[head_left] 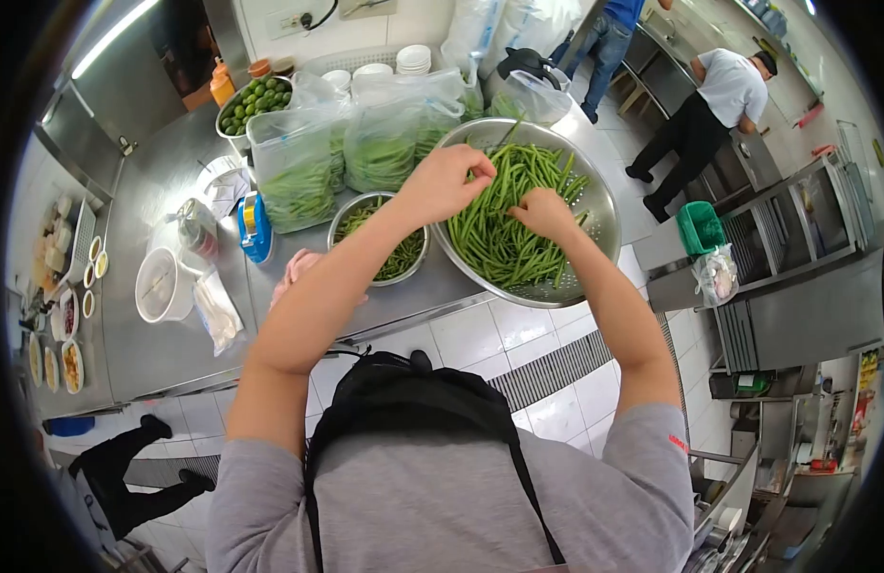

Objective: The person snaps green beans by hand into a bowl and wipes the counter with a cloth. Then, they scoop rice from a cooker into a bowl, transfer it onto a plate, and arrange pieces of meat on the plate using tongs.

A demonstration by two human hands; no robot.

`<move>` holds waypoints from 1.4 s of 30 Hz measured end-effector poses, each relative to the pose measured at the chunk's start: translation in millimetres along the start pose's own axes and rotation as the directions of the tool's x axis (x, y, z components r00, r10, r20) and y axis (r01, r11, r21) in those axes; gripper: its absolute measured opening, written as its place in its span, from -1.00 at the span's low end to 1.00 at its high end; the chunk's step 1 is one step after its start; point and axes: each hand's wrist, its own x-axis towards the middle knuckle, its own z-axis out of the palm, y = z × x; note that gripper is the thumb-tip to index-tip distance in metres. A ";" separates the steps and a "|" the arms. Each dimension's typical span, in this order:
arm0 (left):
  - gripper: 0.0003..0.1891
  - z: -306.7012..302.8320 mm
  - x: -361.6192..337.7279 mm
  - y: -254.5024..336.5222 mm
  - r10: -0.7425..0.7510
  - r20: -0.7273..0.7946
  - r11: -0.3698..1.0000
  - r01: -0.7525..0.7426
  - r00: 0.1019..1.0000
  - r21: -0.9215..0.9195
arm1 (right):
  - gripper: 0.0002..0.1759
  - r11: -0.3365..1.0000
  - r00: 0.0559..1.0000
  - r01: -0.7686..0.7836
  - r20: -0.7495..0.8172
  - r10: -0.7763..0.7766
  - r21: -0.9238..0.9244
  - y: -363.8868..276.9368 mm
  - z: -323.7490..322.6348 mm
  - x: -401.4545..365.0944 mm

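Note:
A large metal colander (606, 215) full of long green beans (518, 250) stands at the table's right edge. My left hand (448, 179) is over the colander's left side, thumb and fingers pinched together; what lies between them is too small to make out. Inside the colander, my right hand (545, 212) is closed, its fingertips on a green bean at the top of the heap. Left of the colander, partly behind my left forearm, is a smaller metal bowl (425, 250) holding short bean pieces (402, 256).
Behind the bowls stand plastic bags of green beans (294, 186) and a bowl of green limes (260, 103). A blue tape dispenser (255, 227) and a white tub (161, 285) are on the steel table (213, 368). A person in a white shirt (733, 91) stands at the right.

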 end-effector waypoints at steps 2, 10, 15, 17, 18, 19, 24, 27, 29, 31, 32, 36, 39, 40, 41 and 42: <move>-0.85 9.8 6.5 0.7 -0.005 0.043 1.000 0.006 0.999 -0.026 | -0.70 0.997 0.996 0.053 -0.080 -0.049 0.052 10.4 -0.2 0.9; -0.86 37.9 23.0 -23.6 -0.103 0.161 0.956 0.053 0.981 0.288 | -0.76 0.996 0.958 0.071 0.283 -0.055 -0.050 47.0 -45.9 -48.8; -0.88 70.7 48.3 -22.9 -0.030 0.351 0.909 -0.120 0.936 0.399 | -0.77 0.997 0.996 0.058 0.070 -0.055 -0.043 43.6 -33.8 -27.3; -0.89 84.8 58.2 -22.9 -0.068 0.461 0.855 -0.187 0.885 0.484 | -0.77 0.997 0.997 0.062 0.050 -0.065 0.055 33.7 -18.7 -10.9; -0.89 84.2 59.7 -21.0 -0.071 0.464 0.854 -0.186 0.883 0.486 | -0.76 0.987 0.997 0.069 0.035 -0.075 0.147 30.5 -10.5 -4.7; -0.89 80.4 61.3 -16.4 -0.083 0.415 0.873 -0.134 0.906 0.468 | -0.76 0.986 0.996 0.072 0.035 -0.078 0.153 29.3 -2.3 0.1; -0.88 38.3 49.5 -14.2 -0.011 0.211 0.913 -0.076 0.977 0.400 | -0.77 0.957 0.992 0.108 0.034 -0.121 0.269 39.0 9.4 13.4; -0.87 2.1 26.6 -4.7 -0.024 0.065 0.960 0.005 0.998 0.279 | -0.78 0.854 0.986 -0.067 0.165 -0.023 0.516 36.1 -12.7 8.0; -0.87 -19.6 4.3 0.5 -0.091 -0.121 0.984 0.108 0.988 0.144 | -0.84 0.682 0.955 -0.225 0.298 0.010 0.696 32.5 -35.2 7.8; -0.87 -36.7 -21.8 3.3 -0.186 -0.207 0.973 0.209 0.961 0.097 | -0.88 0.644 0.942 -0.240 0.334 -0.025 0.726 26.6 -52.4 8.4; -0.87 -44.6 -32.9 3.3 -0.265 -0.269 0.957 0.287 0.926 0.046 | -0.91 0.594 0.933 -0.262 0.358 -0.047 0.761 19.3 -60.2 9.9; -0.89 -58.6 -70.9 -7.8 -0.399 -0.409 0.915 0.384 0.821 -0.121 | -0.91 0.720 0.962 0.057 0.156 -0.226 0.692 -35.2 -76.3 19.8; -0.88 -61.4 -95.7 -12.1 -0.413 -0.454 0.906 0.410 0.790 -0.110 | -0.93 0.713 0.943 0.057 0.197 -0.268 0.699 -34.5 -49.8 43.2; -0.88 -61.1 -100.9 -13.9 -0.409 -0.504 0.903 0.416 0.760 -0.106 | -0.93 0.597 0.924 -0.094 0.293 -0.246 0.796 -36.8 -50.8 50.9; -0.90 -60.4 -108.5 -15.2 -0.487 -0.510 0.869 0.449 0.709 -0.206 | -0.95 0.677 0.961 0.013 0.177 -0.211 0.736 -39.7 -44.9 53.8; -0.90 -57.8 -118.6 -16.4 -0.506 -0.507 0.858 0.467 0.698 -0.213 | -0.95 0.676 0.956 0.000 0.198 -0.216 0.737 -42.9 -40.1 51.8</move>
